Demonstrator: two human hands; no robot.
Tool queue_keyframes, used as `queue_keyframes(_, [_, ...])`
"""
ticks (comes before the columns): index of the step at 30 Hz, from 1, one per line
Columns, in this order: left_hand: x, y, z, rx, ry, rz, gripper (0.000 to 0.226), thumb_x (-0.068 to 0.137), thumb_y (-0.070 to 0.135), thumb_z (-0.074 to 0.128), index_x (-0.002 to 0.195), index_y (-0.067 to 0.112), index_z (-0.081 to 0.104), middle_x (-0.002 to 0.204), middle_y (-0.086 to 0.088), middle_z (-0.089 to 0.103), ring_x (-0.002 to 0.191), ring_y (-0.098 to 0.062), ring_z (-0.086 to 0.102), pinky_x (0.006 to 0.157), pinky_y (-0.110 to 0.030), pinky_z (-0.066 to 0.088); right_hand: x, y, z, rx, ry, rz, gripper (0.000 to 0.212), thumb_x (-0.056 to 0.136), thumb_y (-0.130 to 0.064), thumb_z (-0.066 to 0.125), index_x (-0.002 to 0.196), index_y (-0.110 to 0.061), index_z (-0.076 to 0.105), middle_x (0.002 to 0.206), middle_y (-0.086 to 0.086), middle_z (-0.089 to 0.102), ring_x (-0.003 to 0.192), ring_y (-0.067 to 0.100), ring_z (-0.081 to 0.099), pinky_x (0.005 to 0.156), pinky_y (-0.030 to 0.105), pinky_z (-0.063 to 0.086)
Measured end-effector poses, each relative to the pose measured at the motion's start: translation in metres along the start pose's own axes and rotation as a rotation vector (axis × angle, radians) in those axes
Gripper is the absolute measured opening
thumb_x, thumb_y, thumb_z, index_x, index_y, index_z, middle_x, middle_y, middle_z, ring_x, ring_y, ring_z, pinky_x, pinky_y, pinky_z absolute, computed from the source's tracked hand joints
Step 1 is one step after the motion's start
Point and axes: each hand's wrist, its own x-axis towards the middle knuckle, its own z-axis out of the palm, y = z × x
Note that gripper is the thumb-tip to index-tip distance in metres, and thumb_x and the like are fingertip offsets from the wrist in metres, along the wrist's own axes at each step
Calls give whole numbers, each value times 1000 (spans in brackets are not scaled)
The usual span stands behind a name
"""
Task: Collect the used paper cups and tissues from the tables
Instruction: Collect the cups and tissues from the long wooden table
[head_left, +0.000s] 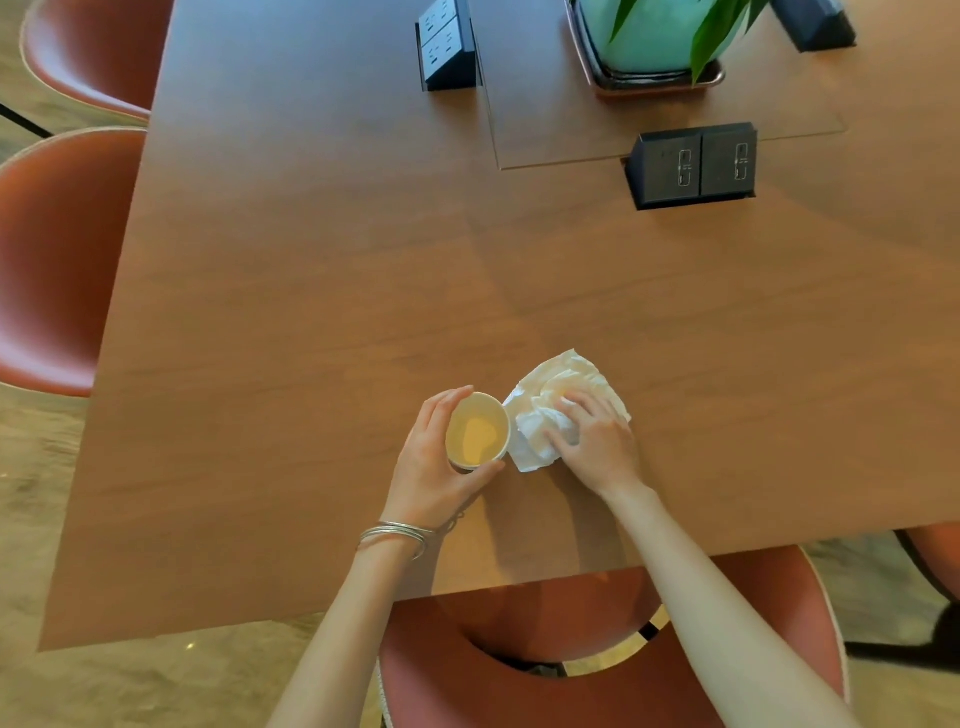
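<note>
- Paper cup (477, 435) standing up near the front edge of the table (311, 291), with the left hand (434, 457) curled round its side, thumb near, fingers far.
- Yellow inside, maybe a bit of drink left; cannot tell for sure. Light and thin, easy to squash. Best held softly round the middle and kept straight up to stop spills.
- Tissue (535, 426) just beside the cup on the right, white and crumpled.
- Very light, soft and floppy. Best scrunched into a ball and squeezed in the fist.
- Right hand (597, 441) lying on top of the tissue, fingers pressing down, not closed round it yet.
- Farther back on the right, a black socket box (693, 166), well apart from both hands.
</note>
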Motion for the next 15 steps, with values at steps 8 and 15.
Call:
queue_keyframes(8, [-35,-8,-12,28,-32,-8,77,65,33,79,131,29,41,130,15,42,122,3,39,94,-4,30,-55,-9,21,79,81,61,27,83,-36,63,98,-15,72,116,-1,63,118,21,48,100,34,32])
queue_keyframes(15, [-66,-21,-26,56,-45,-7,77,64,36,77,131,34,39,130,25,38,121,4,40,93,-10,35,-76,-26,38,146,80,27,29,61,-27,83,86,-15,75,129,4,55,129,25,38,104,38,34])
